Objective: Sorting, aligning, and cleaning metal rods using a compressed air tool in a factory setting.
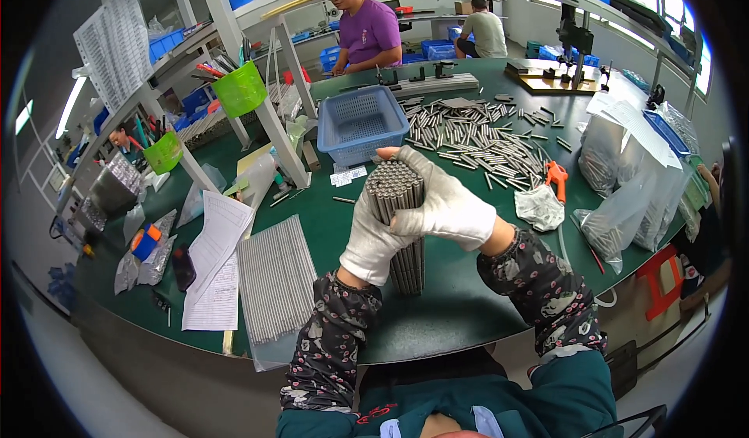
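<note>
A thick bundle of long metal rods (pixel 407 262) stands upright on the green table, with the rod ends showing at its top. My left hand (pixel 368 239), in a white glove, wraps the bundle's left side. From the right, my right hand (pixel 449 204), gloved too, closes round the upper part, its bare fingertips over the far edge. Both hands press the rods together, and the thumbs lie near each other in front. Left of the bundle, a flat row of similar rods (pixel 275 282) lies side by side on a plastic sheet.
Beyond the bundle stands a blue perforated basket (pixel 360 122). Many loose short rods (pixel 476 138) spread to its right, near an orange air gun (pixel 556 179) and a white cloth (pixel 540 208). Bags of parts (pixel 616 204) stand at the right. Papers (pixel 214 258) lie left; people work beyond.
</note>
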`<state>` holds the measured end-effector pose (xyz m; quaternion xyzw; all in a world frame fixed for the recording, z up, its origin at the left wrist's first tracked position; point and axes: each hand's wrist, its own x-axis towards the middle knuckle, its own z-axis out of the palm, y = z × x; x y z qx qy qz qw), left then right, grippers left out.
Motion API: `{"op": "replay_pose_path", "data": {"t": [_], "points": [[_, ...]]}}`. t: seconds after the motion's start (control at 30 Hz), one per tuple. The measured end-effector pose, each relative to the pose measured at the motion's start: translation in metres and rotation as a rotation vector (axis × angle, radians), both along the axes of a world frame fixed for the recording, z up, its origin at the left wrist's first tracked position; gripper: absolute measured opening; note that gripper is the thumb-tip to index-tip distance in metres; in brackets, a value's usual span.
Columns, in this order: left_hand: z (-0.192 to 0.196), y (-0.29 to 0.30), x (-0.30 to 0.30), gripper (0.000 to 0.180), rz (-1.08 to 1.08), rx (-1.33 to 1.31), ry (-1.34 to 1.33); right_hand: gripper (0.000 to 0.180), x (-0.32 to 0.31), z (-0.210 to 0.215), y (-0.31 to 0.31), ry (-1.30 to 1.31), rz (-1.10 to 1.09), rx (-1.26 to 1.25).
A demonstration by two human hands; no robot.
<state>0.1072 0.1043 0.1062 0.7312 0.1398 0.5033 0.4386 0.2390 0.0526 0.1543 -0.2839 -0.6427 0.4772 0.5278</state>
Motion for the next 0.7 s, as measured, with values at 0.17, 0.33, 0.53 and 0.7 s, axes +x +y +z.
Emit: {"op": "replay_pose_path", "data": {"t": [0.17,0.33,0.53,0.7], "points": [[-0.003,0.002,0.001,0.070,-0.113,-0.161,-0.048,0.077,-0.003,-0.001,0.003,-0.108,-0.131,0.066],[-0.019,-0.001,-0.004,0.079,-0.041,-0.178,0.191,0.066,-0.007,-0.003,0.003,-0.099,-0.182,0.046],[-0.021,-0.017,0.003,0.076,-0.134,-0.290,0.027,0.055,-0.016,-0.010,0.005,0.159,-0.163,0.066],[-0.047,-0.015,-0.003,0.071,-0.106,-0.269,0.006,0.051,-0.020,-0.014,0.009,0.114,-0.174,0.075]]}}
